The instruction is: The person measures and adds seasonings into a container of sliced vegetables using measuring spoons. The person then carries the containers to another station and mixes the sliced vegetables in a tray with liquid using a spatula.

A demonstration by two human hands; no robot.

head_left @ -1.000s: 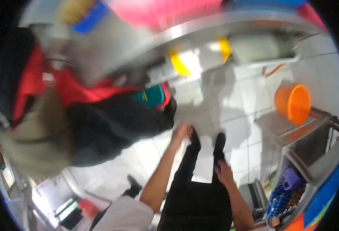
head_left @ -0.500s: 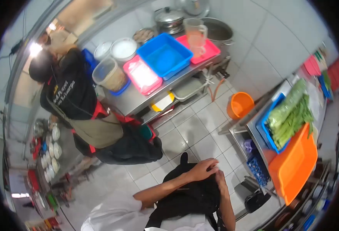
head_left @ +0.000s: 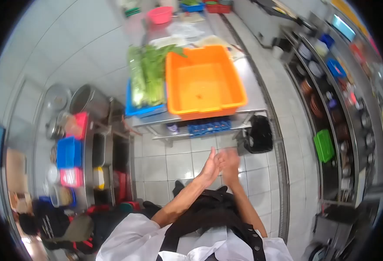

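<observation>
My left hand point(head_left: 211, 168) is held out in front of my dark apron point(head_left: 206, 204), thumb and fingers apart, with nothing in it. Close beside it is my right hand point(head_left: 229, 164), smeared by motion, so its fingers are unclear; whether the two hands touch I cannot tell. Beyond them, an orange basin point(head_left: 204, 82) rests on a steel table point(head_left: 254, 89); a small dark speck lies on its bottom. Left of the basin, leafy green vegetables point(head_left: 154, 74), partly in clear plastic, lie in a blue tray point(head_left: 145, 111).
Under the table are a blue patterned item point(head_left: 209, 127) and a black-lined bin point(head_left: 259, 135). A shelf rack with a green basket point(head_left: 324, 145) runs along the right. On the left counter stand a blue basin point(head_left: 69, 152), a pink tray point(head_left: 71, 177) and a large pot point(head_left: 87, 102). A co-worker point(head_left: 54, 222) is at lower left.
My view has swung right, so the orange basin is now straight ahead and the co-worker has shifted to the lower left. My hands were close together with fingers bent; the left now has its fingers spread.
</observation>
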